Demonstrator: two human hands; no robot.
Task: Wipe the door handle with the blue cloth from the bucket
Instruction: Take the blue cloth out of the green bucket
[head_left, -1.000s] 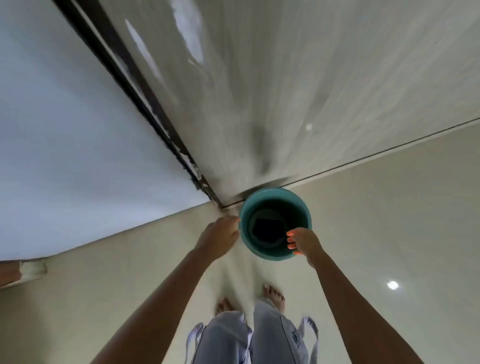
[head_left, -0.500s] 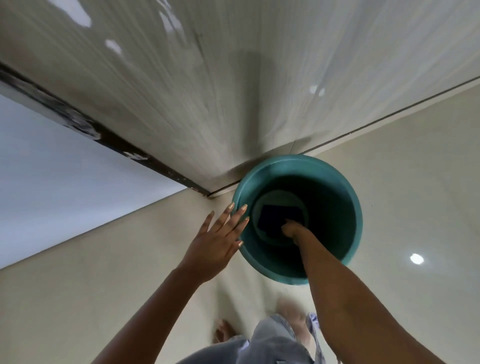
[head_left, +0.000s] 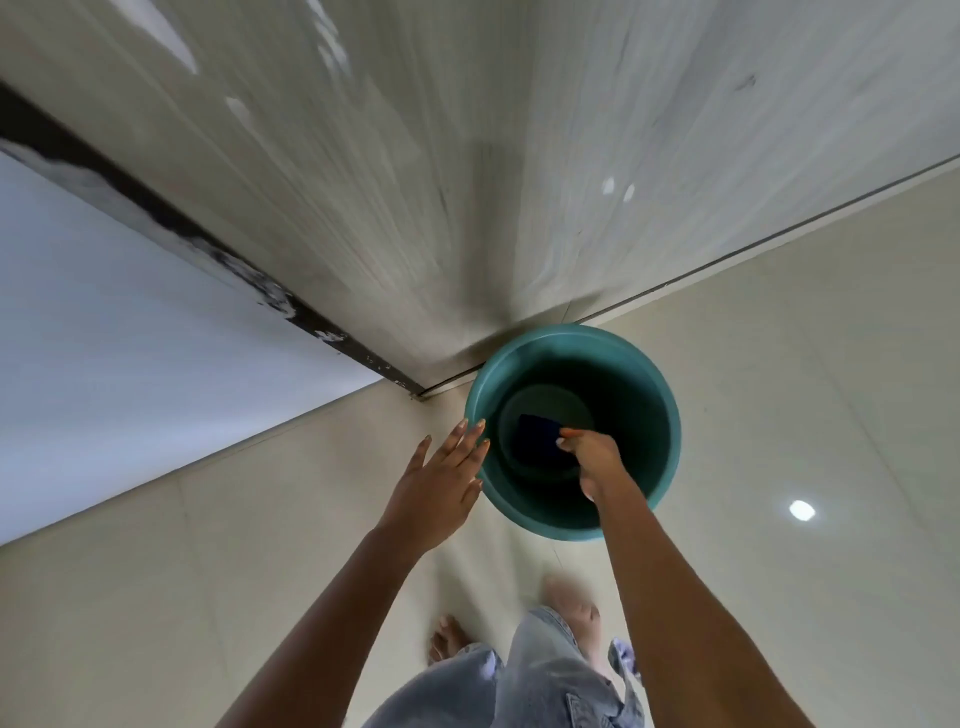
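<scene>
- Right hand (head_left: 592, 457): reaches down inside the teal bucket (head_left: 660, 415), fingers drawn together at the near edge of the blue cloth (head_left: 537, 439). The fingertips touch or pinch that edge; whether a firm hold is made cannot be told (the palm hides the contact).
- Blue cloth: lies flat on the bucket bottom, just beyond the right fingertips, apparently not yet lifted.
- Left hand (head_left: 441, 483): spread flat, holding nothing, fingertips at the outer rim of the bucket to the left of the right hand. Judged purpose: to steady the bucket so that it does not slide or tip while the cloth is pulled out.
- Bucket: stands on the pale floor (head_left: 805, 364), against the foot of the door (head_left: 467, 156), ahead of both hands.
- Door handle: out of view (presumably above the frame); wiping has not begun.
- Step in hand: retrieving the cloth.
</scene>
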